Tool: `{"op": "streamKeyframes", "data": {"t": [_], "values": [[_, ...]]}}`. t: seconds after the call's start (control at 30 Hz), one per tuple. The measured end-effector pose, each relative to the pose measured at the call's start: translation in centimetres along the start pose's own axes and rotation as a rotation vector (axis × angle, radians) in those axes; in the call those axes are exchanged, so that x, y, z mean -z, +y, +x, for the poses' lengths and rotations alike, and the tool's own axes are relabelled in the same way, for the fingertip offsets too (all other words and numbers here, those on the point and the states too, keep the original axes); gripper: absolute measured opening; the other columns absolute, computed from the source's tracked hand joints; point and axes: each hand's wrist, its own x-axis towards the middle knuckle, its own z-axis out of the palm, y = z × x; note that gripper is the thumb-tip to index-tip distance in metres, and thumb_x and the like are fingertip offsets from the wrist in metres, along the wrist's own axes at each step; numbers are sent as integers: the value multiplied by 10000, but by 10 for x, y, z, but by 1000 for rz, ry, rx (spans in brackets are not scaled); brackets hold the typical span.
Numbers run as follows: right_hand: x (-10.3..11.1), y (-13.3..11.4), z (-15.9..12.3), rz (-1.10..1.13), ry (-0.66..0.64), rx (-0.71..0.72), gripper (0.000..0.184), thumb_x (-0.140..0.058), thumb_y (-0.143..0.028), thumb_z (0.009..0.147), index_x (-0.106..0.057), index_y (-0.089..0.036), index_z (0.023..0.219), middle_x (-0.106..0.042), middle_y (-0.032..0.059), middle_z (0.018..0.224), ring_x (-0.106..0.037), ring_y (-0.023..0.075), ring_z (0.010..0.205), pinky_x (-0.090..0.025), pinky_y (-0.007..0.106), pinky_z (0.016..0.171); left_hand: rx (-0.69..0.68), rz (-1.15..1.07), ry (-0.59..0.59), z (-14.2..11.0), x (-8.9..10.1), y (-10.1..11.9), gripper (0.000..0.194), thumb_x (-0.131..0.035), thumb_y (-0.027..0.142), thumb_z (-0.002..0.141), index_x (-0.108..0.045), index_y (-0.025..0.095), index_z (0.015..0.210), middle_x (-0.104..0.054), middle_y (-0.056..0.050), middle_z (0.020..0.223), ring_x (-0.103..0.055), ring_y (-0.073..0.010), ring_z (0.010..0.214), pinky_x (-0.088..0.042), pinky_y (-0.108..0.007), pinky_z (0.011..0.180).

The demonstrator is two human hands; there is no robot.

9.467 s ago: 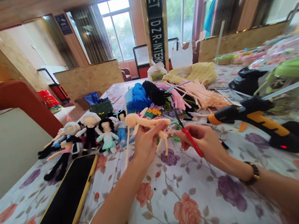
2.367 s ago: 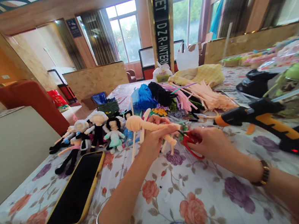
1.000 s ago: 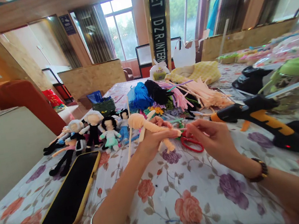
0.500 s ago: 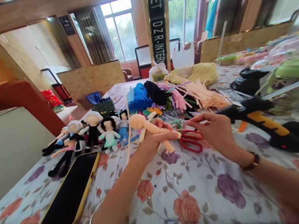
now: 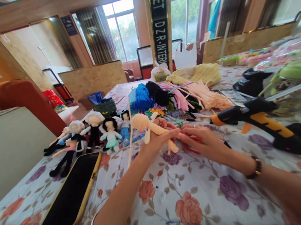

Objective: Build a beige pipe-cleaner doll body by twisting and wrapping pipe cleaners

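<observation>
My left hand point(image 5: 155, 140) grips a peach pipe-cleaner doll point(image 5: 141, 122) that lies tilted, its round bald head pointing up and left. One bent leg hangs below my fingers. My right hand point(image 5: 202, 140) is closed in a pinch, its fingertips meeting my left fingertips at the doll's lower end. What lies between those tips is hidden. Partly covered by my right hand, red-handled scissors point(image 5: 189, 148) rest on the cloth. A black and orange glue gun point(image 5: 259, 116) with a long glue stick stands to the right of my right hand.
Finished dolls point(image 5: 110, 135) sit at the left, behind a yellow-cased phone point(image 5: 71, 194). Bundles of blue pipe cleaners point(image 5: 142, 97) and peach pipe cleaners point(image 5: 208, 96) lie farther back, near a dark green basket point(image 5: 105, 108). A flowered tablecloth point(image 5: 157, 216) covers the table.
My right hand has moved left and now meets my left fingertips at the doll's lower end, covering more of the scissors. The doll has shifted slightly in my left hand.
</observation>
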Motion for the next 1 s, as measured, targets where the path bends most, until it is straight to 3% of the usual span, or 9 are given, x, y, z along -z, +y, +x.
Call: {"op": "streamKeyframes", "data": {"t": [0.17, 0.33, 0.5, 0.7, 0.83, 0.9, 1.0], "values": [[-6, 2, -5, 208, -47, -157, 341, -453, -450, 883, -599, -178, 738, -518, -5, 650, -408, 104, 552, -305, 239, 494, 21, 20, 3, -1, -4, 2, 358, -747, 332, 644, -425, 179, 680, -563, 25, 707, -511, -69, 539, -376, -213, 498], [-3, -2, -5, 410, -30, -261, 380, -517, -474, 838, -564, -173, 612, -419, -22, 550, -343, 97, 515, -250, 248, 474, -43, 80, -65, -1, -2, 2, 395, -657, 514, 698, -454, 176, 720, -541, 22, 657, -488, -76, 537, -370, -209, 486], [-9, 1, -4, 677, -16, -302, 392, -572, -473, 803, -484, -176, 562, -399, -22, 582, -317, 96, 540, -221, 255, 489, -86, 127, -128, -1, 0, 3, 453, -629, 585, 682, -495, 154, 715, -535, 12, 674, -476, -73, 545, -379, -205, 499], [-17, -1, -2, 747, -60, -366, 402, -552, -558, 785, -544, -176, 662, -414, -18, 621, -302, 93, 531, -202, 257, 477, -91, 106, -22, 1, -3, 3, 427, -606, 571, 712, -497, 159, 693, -549, 10, 679, -493, -76, 560, -378, -206, 525], [-17, -3, -1, 857, -10, -452, 383, -583, -522, 769, -496, -182, 617, -375, -35, 578, -286, 89, 515, -197, 251, 472, -34, 7, 66, 0, -3, 1, 309, -679, 401, 721, -503, 188, 859, -604, 26, 739, -574, -101, 665, -426, -232, 650], [-16, -3, 0, 966, 34, -503, 370, -602, -484, 760, -452, -188, 598, -317, -54, 547, -253, 83, 494, -185, 246, 466, -5, -37, 7, 0, -2, 1, 349, -695, 338, 716, -516, 207, 985, -649, -1, 883, -617, -135, 784, -442, -280, 765], [-14, -3, 0, 1100, 66, -533, 343, -612, -417, 759, -415, -189, 595, -294, -65, 532, -250, 74, 481, -196, 236, 462, -35, -29, -107, -1, 0, 2, 287, -632, 373, 772, -584, 186, 983, -655, -61, 1042, -611, -184, 958, -410, -319, 904]]}}
